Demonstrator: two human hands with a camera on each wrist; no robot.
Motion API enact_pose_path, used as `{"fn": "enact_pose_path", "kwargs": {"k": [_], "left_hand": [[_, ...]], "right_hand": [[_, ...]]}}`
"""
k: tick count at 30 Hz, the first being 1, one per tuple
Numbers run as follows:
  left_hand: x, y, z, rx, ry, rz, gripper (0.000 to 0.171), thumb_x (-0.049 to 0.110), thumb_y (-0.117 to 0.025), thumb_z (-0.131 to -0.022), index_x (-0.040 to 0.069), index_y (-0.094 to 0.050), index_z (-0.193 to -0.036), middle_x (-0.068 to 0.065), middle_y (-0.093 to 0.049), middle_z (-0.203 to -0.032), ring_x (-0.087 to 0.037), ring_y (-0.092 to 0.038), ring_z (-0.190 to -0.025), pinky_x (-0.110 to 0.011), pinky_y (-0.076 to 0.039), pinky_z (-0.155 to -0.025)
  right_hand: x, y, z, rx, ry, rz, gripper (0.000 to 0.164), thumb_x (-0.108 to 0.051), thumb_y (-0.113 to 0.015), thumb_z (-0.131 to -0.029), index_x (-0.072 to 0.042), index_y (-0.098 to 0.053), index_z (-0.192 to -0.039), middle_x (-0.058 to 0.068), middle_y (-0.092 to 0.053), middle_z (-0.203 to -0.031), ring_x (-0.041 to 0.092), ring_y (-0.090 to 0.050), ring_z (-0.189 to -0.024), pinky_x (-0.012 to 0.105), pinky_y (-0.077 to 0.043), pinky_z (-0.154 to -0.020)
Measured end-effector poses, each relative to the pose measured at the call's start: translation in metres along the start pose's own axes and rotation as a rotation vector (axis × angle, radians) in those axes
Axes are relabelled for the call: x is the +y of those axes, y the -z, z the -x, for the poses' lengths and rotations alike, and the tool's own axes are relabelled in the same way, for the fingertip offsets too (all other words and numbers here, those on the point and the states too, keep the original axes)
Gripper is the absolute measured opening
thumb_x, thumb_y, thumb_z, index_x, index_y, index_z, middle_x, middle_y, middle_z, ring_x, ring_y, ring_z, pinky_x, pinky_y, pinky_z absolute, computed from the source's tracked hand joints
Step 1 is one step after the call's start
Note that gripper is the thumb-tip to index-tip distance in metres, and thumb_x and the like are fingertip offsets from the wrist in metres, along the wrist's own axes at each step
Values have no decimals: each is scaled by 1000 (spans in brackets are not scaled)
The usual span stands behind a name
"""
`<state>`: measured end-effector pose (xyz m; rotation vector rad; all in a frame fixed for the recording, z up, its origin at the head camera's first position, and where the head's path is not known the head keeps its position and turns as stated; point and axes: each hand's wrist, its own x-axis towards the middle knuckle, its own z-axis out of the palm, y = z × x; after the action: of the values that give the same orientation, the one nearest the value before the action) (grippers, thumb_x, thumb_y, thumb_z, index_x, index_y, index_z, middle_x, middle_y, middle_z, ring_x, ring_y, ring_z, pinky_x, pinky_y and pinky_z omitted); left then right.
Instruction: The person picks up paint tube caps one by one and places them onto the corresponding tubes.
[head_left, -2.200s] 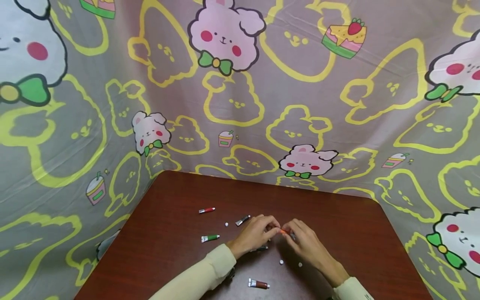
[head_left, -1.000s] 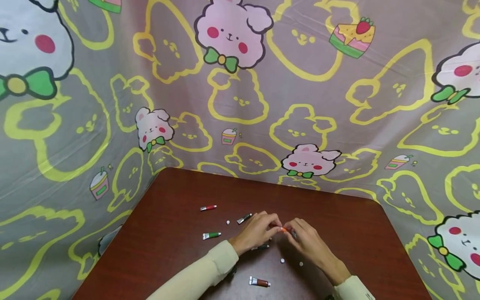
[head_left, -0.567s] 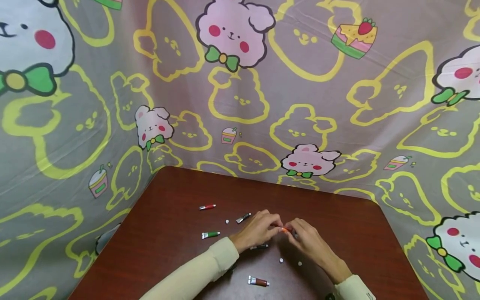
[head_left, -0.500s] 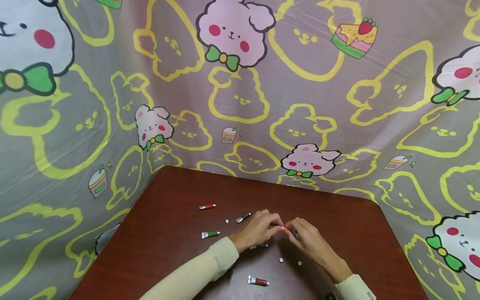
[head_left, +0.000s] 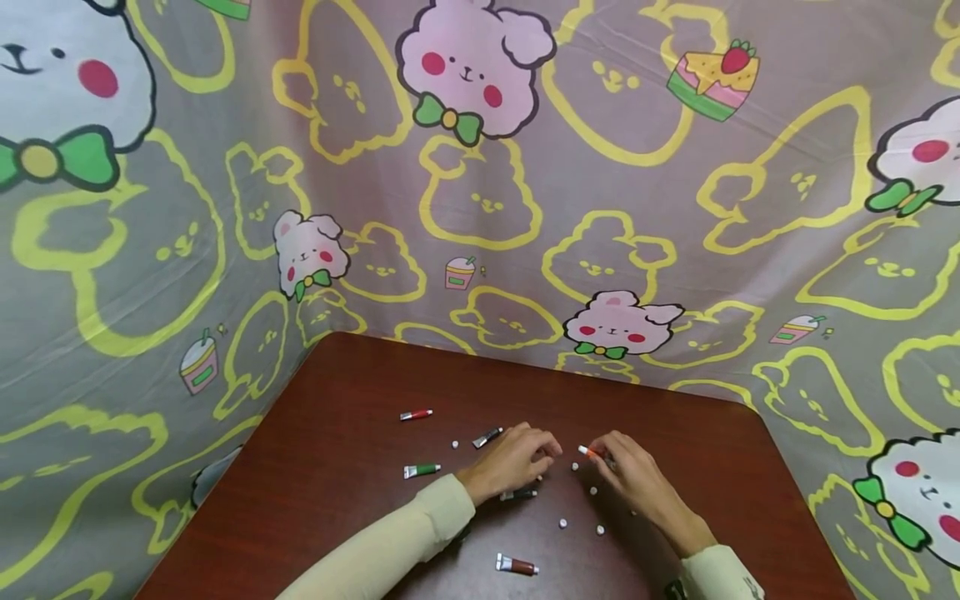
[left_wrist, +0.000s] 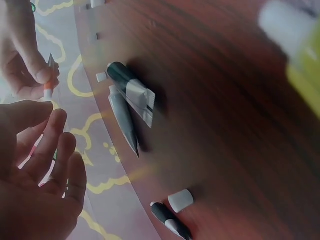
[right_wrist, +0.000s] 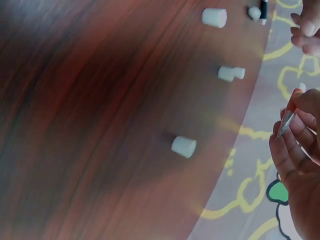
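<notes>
The left hand (head_left: 516, 458) is no longer touching the orange tube (head_left: 591, 452), gripping nothing visible; in the head view, lower right of centre, the right hand (head_left: 639, 477) is pinching it, seemingly handling it alone.

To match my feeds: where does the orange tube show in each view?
Head: orange tube, right of centre, lower half.
Left wrist: orange tube near left edge, upper half.
Right wrist: orange tube near right edge, about mid-height.
Shared landmark: the right hand, pinching the orange tube in all three.
</notes>
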<state>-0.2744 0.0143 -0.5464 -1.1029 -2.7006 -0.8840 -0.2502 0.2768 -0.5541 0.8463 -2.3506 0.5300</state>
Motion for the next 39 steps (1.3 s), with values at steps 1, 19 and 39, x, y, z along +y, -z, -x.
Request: {"fn": "enact_pose_path", "kwargs": {"k": [1, 19, 39], "left_hand": [[0, 0, 0, -4, 1, -7, 17, 17, -78, -101, 21, -80, -117, 9, -81, -110, -7, -65, -99, -20, -50, -88], [-10, -1, 7, -91, 41, -143, 23, 25, -78, -101, 26, -80, -124, 12, -78, -118, -10, -64, -110, -29, -51, -96], [-21, -4, 12, -145, 6, -278, 26, 22, -81, -94, 29, -84, -119, 11, -78, -122, -12, -64, -108, -29, -48, -91]], "right_hand": [[2, -1, 1, 1, 6, 5, 27, 3, -89, -82, -11, -71, -96, -5, -63, -86, 6, -55, -77, 22, -45, -66], [27, -11, 21, -23, 27, 74, 29, 1, -91, -79, -11, -71, -94, -3, -64, -86, 10, -57, -77, 31, -51, -64], [35, -18, 29, -72, -15, 110, 29, -3, -94, -77, -15, -74, -93, -5, -65, -86, 13, -58, -76, 34, -51, -64]]}}
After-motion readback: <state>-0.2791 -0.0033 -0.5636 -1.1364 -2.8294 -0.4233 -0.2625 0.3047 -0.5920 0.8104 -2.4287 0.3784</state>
